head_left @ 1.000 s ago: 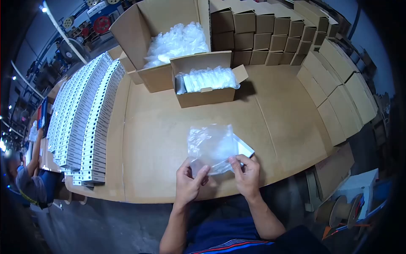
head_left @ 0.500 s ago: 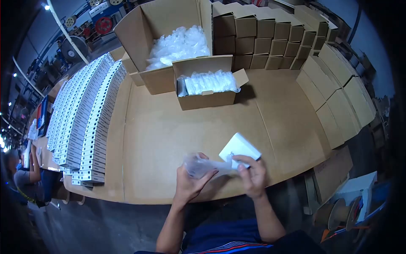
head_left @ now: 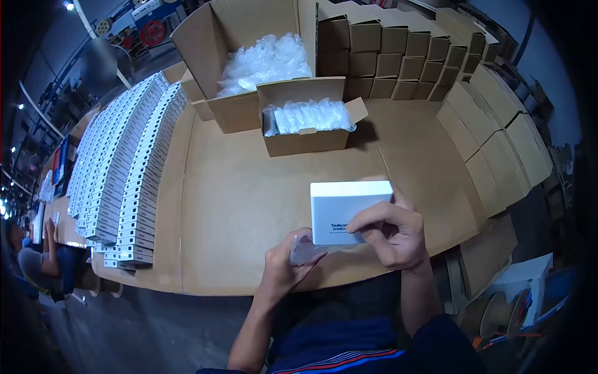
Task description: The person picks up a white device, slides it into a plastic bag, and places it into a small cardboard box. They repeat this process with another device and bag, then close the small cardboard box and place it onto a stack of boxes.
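White box (head_left: 349, 202) with dark print, right of frame center, upright above tabletop (head_left: 237, 181), gripped by right hand (head_left: 395, 234), fingers across its printed face. Left hand (head_left: 286, 258) just left of it, lower center, closed around clear plastic bag (head_left: 304, 249). Small open carton (head_left: 305, 144) upper center, packed with plastic-wrapped items (head_left: 311, 117). Larger carton (head_left: 233, 116) behind, heaped with clear plastic (head_left: 268, 62). Rows of white boxes (head_left: 124, 181) on left; brown cartons (head_left: 392, 59) stacked upper right. Another person (head_left: 40, 258) at far left edge.
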Motion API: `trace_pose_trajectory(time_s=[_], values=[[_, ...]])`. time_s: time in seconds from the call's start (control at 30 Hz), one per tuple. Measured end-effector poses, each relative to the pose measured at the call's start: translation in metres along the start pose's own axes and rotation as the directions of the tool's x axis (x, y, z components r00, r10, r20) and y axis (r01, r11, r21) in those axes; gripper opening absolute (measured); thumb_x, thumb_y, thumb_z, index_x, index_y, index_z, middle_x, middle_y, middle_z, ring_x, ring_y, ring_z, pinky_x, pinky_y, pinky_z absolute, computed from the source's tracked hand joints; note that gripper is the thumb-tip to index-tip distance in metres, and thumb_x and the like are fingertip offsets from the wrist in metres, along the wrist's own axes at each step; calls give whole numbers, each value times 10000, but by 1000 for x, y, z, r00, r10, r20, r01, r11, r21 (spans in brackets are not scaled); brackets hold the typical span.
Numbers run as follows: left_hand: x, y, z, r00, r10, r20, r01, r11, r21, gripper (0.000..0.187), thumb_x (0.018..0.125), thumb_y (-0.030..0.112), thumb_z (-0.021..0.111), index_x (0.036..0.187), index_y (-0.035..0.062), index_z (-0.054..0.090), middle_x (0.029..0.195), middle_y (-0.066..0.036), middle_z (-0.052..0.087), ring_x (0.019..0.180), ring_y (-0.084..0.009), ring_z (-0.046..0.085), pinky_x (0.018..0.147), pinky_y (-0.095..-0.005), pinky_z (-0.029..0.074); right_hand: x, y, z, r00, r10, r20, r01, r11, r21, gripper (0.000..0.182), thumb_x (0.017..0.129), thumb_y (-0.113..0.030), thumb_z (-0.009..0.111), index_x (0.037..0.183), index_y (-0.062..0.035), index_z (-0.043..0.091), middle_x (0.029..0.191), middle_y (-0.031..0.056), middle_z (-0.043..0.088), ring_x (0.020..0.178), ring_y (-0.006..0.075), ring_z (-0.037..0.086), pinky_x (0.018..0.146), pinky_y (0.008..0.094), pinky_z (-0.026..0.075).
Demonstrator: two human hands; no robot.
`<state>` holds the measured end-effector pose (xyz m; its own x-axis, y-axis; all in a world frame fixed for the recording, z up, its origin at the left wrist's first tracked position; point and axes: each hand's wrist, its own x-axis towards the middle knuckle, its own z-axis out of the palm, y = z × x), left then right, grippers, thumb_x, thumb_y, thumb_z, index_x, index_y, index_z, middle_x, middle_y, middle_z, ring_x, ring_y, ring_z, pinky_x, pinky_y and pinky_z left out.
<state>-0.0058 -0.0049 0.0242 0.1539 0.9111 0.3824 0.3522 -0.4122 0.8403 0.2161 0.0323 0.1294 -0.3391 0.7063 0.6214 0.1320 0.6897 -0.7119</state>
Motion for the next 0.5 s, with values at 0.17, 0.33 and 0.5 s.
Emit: trace_pose_trajectory(time_s=[0.17,0.33,0.5], values=[[-3,-4,-3,999,-12,47,11,1000,15,503,814,108,871,1254,37,636,1091,-171,747,970,-318,762,792,-394,621,4,1,11,998,10,56,-9,1000,-19,324,706,114,672,954,-78,749,1036,175,610,944,300,638,801,359,524],[0,1,-5,998,-53,21,52,999,13,542,816,113,870,1295,42,627,1095,-172,749,998,-307,761,806,-391,624,4,8,6,999,4,36,-2,998,-55,285,710,97,671,928,-73,737,999,148,585,886,286,621,742,344,512],[-1,-3,-5,1000,-17,-4,17,999,40,568,812,102,872,1315,39,616,1107,-174,748,1010,-303,759,810,-389,625,7,4,5,996,-17,86,27,994,-107,277,694,103,680,909,-65,731,996,153,590,865,282,625,723,343,512]])
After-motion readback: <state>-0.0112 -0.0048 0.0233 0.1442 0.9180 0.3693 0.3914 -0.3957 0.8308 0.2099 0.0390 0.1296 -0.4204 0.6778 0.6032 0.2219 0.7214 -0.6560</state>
